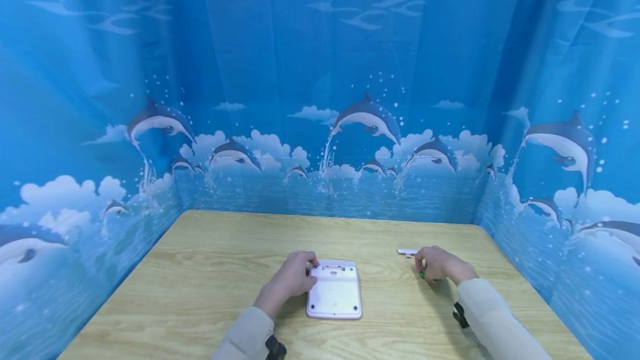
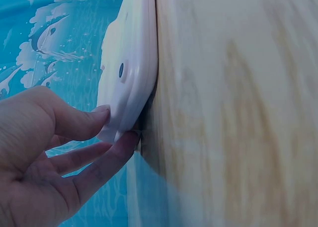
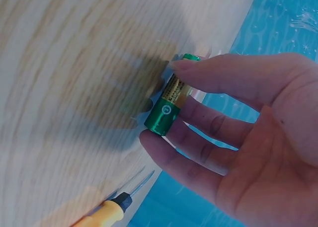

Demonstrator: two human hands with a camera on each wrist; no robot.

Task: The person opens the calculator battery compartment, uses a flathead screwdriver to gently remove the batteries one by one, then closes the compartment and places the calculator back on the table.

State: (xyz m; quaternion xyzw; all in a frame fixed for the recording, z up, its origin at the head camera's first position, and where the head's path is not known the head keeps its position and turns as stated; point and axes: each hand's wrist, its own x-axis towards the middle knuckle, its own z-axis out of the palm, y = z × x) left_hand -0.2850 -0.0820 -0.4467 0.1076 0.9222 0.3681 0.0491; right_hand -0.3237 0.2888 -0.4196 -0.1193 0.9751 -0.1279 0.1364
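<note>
A pale pink-white calculator [image 1: 334,298] lies face down on the table, its uncovered battery compartment [image 1: 333,268] at the far end. My left hand [image 1: 292,278] pinches the calculator's far left corner; in the left wrist view the thumb is on the back and a finger under the edge. To the right, my right hand [image 1: 441,264] holds a green and gold battery [image 3: 171,100] between thumb and fingers, just above the table. Beside its fingertips lies a small white battery cover [image 1: 406,252]. Whether the compartment contains anything is too small to tell.
A screwdriver [image 3: 105,214] with a yellow handle lies on the table below the right hand in the right wrist view. The wooden table [image 1: 225,260] is enclosed at the back and sides by a blue dolphin-print curtain [image 1: 300,99].
</note>
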